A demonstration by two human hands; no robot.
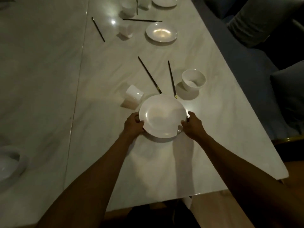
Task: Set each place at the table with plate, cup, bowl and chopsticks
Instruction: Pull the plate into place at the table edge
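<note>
A white plate [162,116] sits on the pale marble table [213,129] in front of me. My left hand [133,125] grips its left rim and my right hand [193,125] grips its right rim. A white cup [133,97] lies tilted on its side just beyond the plate's left edge. Two dark chopsticks lie apart beyond the plate, one [149,74] slanting left and one [171,79] nearly straight. A white bowl [193,79] stands upright to the right of them.
Farther along the table lie another plate [161,32], a tipped cup [125,32], loose chopsticks [98,29] [142,20], and more white dishes [164,1] at the top. A white dish [9,162] sits at the left edge. Upholstered chairs [287,89] line the right side.
</note>
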